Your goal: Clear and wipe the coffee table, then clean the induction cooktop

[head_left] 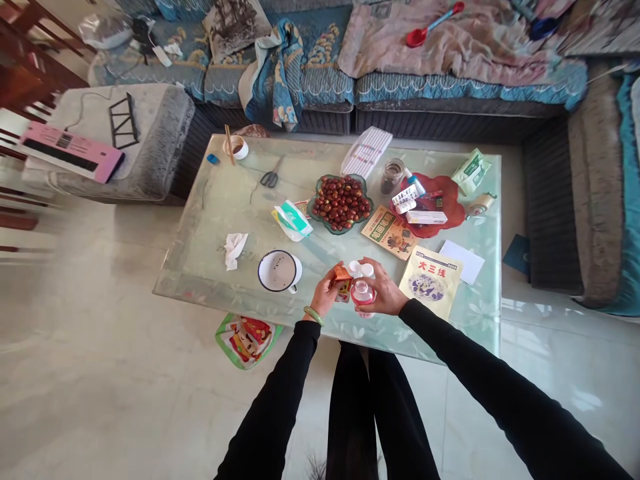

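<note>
Over the near edge of the table, my left hand (325,297) is closed on a small orange-and-red packet (343,283). A green bangle (314,315) circles that wrist. My right hand (384,291) wraps round a small clear bottle (361,291) with a pinkish-red band, just right of the packet. Two white round tops (361,269) show right behind this bottle, between my hands; whether my right fingers also grip them I cannot tell. Left of my hands stands a white enamel mug (279,271) with a dark rim.
On the glass table (210,227) are a bowl of reddish-brown fruit (342,203), a white-and-teal packet (294,220), a crumpled tissue (235,250), scissors (270,177), books (431,283) and a red tray (450,217). A green-rimmed basin (223,337) lies below the front edge.
</note>
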Demonstrator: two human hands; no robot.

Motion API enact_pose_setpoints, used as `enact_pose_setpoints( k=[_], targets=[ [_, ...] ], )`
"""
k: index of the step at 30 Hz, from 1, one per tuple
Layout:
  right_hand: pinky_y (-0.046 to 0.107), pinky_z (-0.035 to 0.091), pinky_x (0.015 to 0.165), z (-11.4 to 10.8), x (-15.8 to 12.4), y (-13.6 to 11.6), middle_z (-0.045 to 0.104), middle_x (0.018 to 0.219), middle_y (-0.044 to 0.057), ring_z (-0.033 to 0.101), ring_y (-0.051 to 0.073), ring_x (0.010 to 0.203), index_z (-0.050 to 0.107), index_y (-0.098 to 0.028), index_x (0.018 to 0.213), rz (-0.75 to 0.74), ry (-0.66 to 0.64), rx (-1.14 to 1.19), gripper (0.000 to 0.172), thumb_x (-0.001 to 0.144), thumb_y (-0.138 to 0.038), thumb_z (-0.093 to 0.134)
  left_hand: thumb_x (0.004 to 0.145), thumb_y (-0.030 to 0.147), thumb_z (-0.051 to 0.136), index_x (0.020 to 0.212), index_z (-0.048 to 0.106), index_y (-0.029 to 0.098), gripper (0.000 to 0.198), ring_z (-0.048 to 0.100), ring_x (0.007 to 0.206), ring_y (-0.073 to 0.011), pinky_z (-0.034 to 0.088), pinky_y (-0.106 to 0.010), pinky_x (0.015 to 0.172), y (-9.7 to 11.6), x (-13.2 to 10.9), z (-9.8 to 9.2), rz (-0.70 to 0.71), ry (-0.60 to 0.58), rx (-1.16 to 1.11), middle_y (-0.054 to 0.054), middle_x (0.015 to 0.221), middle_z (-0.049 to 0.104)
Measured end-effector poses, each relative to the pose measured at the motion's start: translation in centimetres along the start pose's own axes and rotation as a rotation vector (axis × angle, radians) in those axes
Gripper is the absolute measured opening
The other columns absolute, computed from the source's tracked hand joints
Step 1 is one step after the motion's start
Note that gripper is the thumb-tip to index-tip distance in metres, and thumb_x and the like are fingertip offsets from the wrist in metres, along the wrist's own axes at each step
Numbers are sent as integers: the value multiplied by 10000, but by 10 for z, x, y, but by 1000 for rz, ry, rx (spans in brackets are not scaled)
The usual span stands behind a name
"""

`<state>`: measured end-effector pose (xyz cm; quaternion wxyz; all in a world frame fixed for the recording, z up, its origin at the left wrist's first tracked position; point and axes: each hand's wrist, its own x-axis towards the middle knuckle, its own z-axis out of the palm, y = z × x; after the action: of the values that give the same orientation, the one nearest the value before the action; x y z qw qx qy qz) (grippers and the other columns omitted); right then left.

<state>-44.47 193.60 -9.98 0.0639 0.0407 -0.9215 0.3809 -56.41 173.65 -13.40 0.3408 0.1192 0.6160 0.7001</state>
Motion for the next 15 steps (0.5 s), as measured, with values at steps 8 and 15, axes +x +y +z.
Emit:
enact_pose_setpoints(
  k=[8,15],
  targets=[
    [624,414,1215,-14,9,11,369,1629,169,388,454,1492,770,-230,1247,32,-33,78,676,721,-635,900,811,346,830,911,852,253,138,589,1302,-301,391,-487,1201,-15,32,-18,209,-83,303,-91,1468,646],
    [586,394,1239,-26,33,38,491,1571,114,462,404,1462,760,-296,1290,141,-18,206,687,783,-759,790,795,388,846,925,833,240,197,485,1460,-340,344,-501,1236,-41,74,-21,147,-278,145,-74,1664,448]
  ],
)
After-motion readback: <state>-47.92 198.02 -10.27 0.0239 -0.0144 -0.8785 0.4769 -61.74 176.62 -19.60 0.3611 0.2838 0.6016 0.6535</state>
